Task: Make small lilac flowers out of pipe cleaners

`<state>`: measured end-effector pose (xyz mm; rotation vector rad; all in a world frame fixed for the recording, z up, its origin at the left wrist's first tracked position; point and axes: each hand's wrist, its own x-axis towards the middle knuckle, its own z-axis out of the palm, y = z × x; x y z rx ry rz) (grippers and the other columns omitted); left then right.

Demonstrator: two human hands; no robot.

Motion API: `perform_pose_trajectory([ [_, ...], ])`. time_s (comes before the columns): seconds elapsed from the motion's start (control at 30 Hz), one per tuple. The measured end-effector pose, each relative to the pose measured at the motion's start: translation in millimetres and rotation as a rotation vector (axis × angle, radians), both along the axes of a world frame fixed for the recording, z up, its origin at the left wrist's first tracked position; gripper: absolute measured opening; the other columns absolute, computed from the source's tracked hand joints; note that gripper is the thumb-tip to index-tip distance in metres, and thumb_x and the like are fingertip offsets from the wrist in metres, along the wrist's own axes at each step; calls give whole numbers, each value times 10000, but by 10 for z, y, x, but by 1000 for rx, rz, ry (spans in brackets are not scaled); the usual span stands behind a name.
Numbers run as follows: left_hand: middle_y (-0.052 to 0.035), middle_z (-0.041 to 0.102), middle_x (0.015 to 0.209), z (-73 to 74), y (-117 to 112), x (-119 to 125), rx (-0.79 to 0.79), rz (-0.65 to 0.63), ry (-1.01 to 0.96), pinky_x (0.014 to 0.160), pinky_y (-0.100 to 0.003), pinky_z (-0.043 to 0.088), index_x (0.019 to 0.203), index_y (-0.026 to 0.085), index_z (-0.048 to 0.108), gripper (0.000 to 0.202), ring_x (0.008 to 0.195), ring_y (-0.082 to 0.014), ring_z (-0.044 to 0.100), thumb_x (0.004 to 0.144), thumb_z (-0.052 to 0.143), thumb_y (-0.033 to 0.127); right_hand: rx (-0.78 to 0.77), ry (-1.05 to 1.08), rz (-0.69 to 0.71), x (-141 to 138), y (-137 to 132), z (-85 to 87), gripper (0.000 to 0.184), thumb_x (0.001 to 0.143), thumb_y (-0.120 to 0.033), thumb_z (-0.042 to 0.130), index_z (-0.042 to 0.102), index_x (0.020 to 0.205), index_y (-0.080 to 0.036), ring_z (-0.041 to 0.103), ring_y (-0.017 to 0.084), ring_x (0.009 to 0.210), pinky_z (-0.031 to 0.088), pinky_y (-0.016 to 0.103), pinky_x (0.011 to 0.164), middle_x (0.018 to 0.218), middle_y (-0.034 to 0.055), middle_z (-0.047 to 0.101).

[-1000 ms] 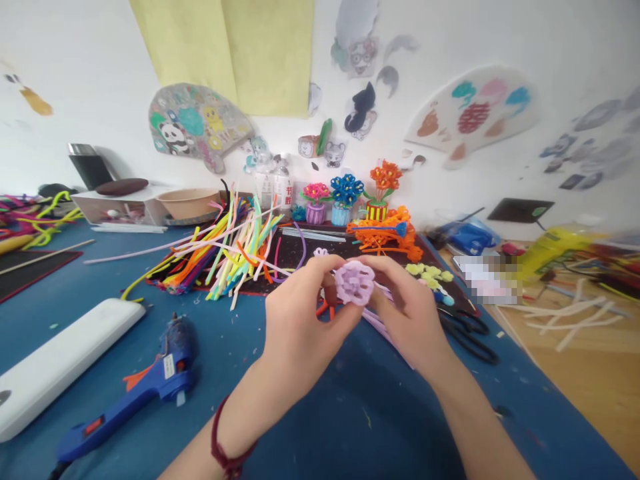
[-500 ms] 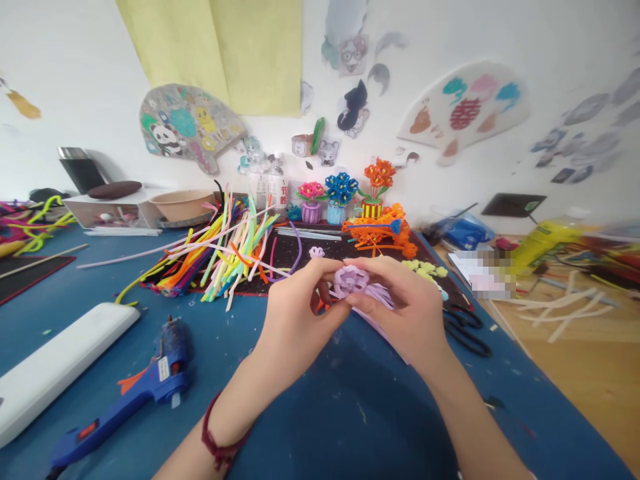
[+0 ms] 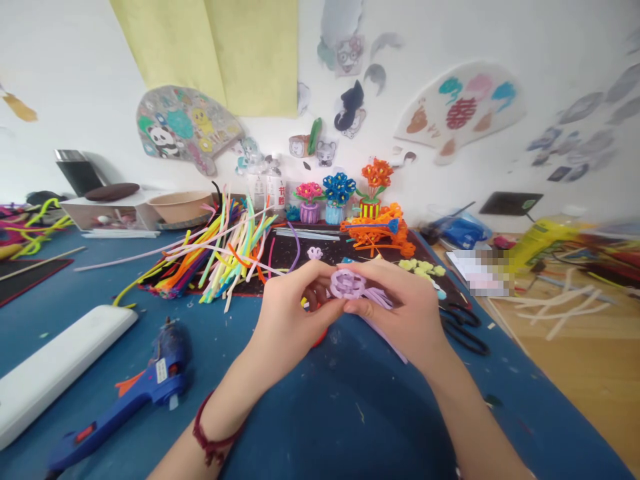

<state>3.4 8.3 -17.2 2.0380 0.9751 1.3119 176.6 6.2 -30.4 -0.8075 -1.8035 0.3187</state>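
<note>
**Both hands pinch one lilac flower above the desk**

Your left hand (image 3: 287, 313) and right hand (image 3: 405, 313) meet in front of you, fingers curled in, each closed on an edge of the lilac pipe-cleaner flower (image 3: 349, 283). The thumbs and forefingers press from opposite sides. That grip seems meant to keep the looped face turned up towards you while neither hand covers it.

The flower sits between your fingertips, lifted clear of the blue desk (image 3: 350, 413). It is a small round rosette of fuzzy loops, pale lilac throughout, with open gaps between the petals. Loose lilac stems (image 3: 383, 301) trail from beneath it across your right palm, probably left long so the flower has something to be gripped by. A red cord bracelet (image 3: 210, 437) circles your left wrist.

Just right of your right hand lie black scissors (image 3: 463, 330), flat and within easy reach. To the left, well apart, a blue hot glue gun (image 3: 150, 387) rests on its side beside a long white case (image 3: 55, 363). Beyond your hands a black mat (image 3: 300, 257) carries a smaller lilac blossom (image 3: 315, 253) and a fanned heap of mixed-colour pipe cleaners (image 3: 220, 253). Three small potted pipe-cleaner flowers (image 3: 339, 197) stand upright at the wall.
</note>
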Motion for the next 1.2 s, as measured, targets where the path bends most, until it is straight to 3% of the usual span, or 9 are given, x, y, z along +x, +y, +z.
perform_pose_trajectory([
  [0.2, 26, 666, 752, 11, -10, 6, 30, -19, -8, 553, -167, 457, 976, 167, 655, 206, 598, -72, 557, 779, 694, 119, -200, 196, 55, -10, -37, 30, 276, 839, -378, 708, 726, 1081, -244, 706, 192, 916, 575, 280, 767, 1029, 46, 750],
  [0.3, 19, 683, 781, 2, -13, 11, 32, -23, 5, 572, -174, 461, 1026, 174, 658, 242, 627, -81, 576, 791, 694, 129, -298, 360, 58, -1, -23, 35, 184, 860, -381, 680, 751, 957, -241, 715, 170, 818, 586, 262, 712, 923, 34, 758],
  [0.47, 10, 715, 818, -3, -9, 4, 45, -33, 52, 605, -186, 465, 1061, 181, 683, 301, 649, -90, 588, 773, 710, 97, -461, 529, 138, 32, 12, -5, 109, 769, -302, 779, 735, 822, -218, 678, 130, 635, 574, 230, 593, 745, -1, 724],
  [0.6, 0, 739, 855, 0, -1, 4, 51, -41, 77, 649, -199, 483, 1054, 173, 696, 301, 673, -102, 611, 768, 710, 79, -555, 530, 138, 44, 14, 0, 145, 748, -311, 785, 736, 810, -189, 639, 123, 581, 545, 231, 529, 701, 10, 704],
  [0.77, -2, 750, 880, -6, 15, 7, 41, -43, 107, 677, -205, 497, 1030, 189, 710, 304, 690, -111, 632, 762, 698, 47, -565, 496, 109, 54, 7, 52, 155, 711, -312, 802, 740, 758, -178, 565, 98, 504, 490, 212, 467, 607, -6, 652],
  [1.07, -15, 750, 915, -24, 37, -2, 61, -68, 138, 757, -232, 519, 1040, 197, 711, 363, 782, -137, 667, 750, 653, -15, -743, 489, 198, 112, -3, 64, 200, 701, -334, 810, 720, 715, -156, 495, 65, 461, 392, 189, 438, 561, -23, 591],
  [1.2, -20, 747, 879, 5, 48, -22, -59, -144, 90, 725, -239, 527, 1040, 194, 712, 303, 751, -147, 667, 772, 668, 60, -701, 460, 212, 138, 16, 49, 236, 784, -386, 741, 710, 744, -155, 508, 90, 501, 422, 216, 468, 576, -11, 582],
])
